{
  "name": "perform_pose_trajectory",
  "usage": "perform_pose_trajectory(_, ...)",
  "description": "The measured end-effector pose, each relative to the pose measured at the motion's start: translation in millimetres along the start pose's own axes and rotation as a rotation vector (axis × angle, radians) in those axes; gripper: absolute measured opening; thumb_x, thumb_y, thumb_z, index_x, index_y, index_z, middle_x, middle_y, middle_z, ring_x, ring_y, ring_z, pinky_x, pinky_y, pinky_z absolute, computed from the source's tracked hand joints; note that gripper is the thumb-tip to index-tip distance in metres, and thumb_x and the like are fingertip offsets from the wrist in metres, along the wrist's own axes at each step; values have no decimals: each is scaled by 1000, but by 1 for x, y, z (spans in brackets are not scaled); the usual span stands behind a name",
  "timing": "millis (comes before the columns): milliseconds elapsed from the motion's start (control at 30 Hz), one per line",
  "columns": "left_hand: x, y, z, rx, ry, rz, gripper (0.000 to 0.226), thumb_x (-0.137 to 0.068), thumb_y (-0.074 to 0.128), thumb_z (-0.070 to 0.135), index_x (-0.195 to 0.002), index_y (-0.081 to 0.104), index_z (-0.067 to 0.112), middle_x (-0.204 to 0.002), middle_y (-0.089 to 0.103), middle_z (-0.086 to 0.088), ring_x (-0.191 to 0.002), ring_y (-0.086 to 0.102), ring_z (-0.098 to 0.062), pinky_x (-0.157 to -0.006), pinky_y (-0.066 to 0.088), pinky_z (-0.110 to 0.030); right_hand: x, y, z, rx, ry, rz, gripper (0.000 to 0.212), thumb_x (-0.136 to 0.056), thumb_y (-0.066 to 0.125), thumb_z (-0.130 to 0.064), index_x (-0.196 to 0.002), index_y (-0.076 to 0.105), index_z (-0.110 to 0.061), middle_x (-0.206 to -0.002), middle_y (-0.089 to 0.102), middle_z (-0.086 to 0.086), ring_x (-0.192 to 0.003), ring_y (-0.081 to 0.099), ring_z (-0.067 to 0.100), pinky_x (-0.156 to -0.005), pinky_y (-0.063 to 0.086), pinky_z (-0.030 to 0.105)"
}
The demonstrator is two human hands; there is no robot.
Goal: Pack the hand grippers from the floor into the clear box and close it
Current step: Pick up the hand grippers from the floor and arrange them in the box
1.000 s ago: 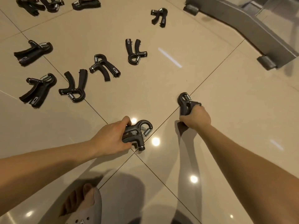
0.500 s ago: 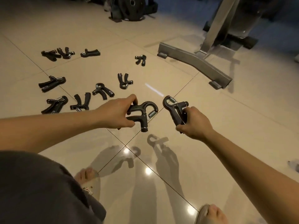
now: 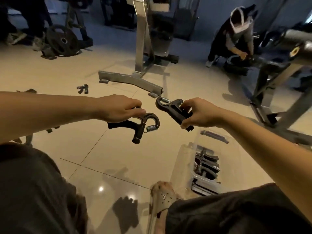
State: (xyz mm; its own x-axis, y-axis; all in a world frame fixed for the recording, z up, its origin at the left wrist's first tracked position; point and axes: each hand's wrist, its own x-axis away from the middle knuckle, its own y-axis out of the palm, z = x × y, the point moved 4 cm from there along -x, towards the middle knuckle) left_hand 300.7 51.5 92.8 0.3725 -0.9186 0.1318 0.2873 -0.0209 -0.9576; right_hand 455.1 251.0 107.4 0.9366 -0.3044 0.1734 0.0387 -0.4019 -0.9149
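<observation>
I am looking into a gym. On the beige tiled floor (image 3: 118,166) stands a steel machine frame (image 3: 141,48), and a black weight plate (image 3: 62,40) leans at the back left. A padded bench (image 3: 287,53) is on the right.

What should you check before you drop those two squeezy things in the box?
1. Left hand holds a gripper firmly: ok.
2. Right hand holds the other gripper firmly: ok.
3. Clear box is open: ok; its lid appears to stand behind it.
4. Room left in the box beside the packed grippers: ok, the left part looks empty.
5. Hands are over the box: not ok, they are above the floor beyond it.
6. Floor is cleared: not ok, a gripper lies there.
</observation>
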Motion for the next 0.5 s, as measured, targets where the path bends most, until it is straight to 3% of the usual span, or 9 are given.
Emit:
perform_pose_trajectory(133, -12, 20, 59, -62, 128, 42, 43, -105, 28, 49, -95, 59, 20, -80, 60, 1, -73, 52, -15, -68, 39, -33, 47, -13, 25, 0, 54, -28, 38, -78, 82, -23, -113, 66, -16, -103, 70, 3, -91, 67, 15, -83, 56, 29)
perform_pose_trajectory(267, -23, 39, 92, -93, 194, 143, 44, -105, 26, 49, -94, 56, 19, -80, 64, -1, -74, 56, -21, -72, 47, -40, 83, -21, 41, 13, 114, -43, 41, -79, 81, -23, -116, 67, -15, -105, 69, 4, -97, 65, 19, -92, 54, 36)
perform_pose_trajectory(367, -38, 38, 114, -114, 234, 265, 38, -106, 27, 45, -93, 52, 19, -73, 60, 2, -70, 54, -23, -64, 41, -38, 100, -31, 56, 16, 156, -35, 41, -78, 81, -23, -116, 68, -16, -104, 70, 3, -96, 64, 18, -93, 54, 39)
perform_pose_trajectory(433, -53, 31, 127, -133, 235, 339, 33, -106, 30, 45, -98, 50, 21, -66, 52, 8, -67, 51, -21, -60, 33, -35, 105, -39, 69, 22, 179, -34, 42, -77, 81, -23, -116, 68, -16, -104, 70, 3, -96, 65, 18, -92, 55, 41)
perform_pose_trajectory(500, -69, 25, 134, -138, 238, 392, 32, -105, 33, 48, -112, 51, 23, -72, 61, 6, -70, 55, -21, -63, 39, -34, 107, -44, 82, 3, 198, -33, 42, -78, 81, -23, -117, 67, -16, -105, 70, 3, -95, 66, 18, -92, 56, 41)
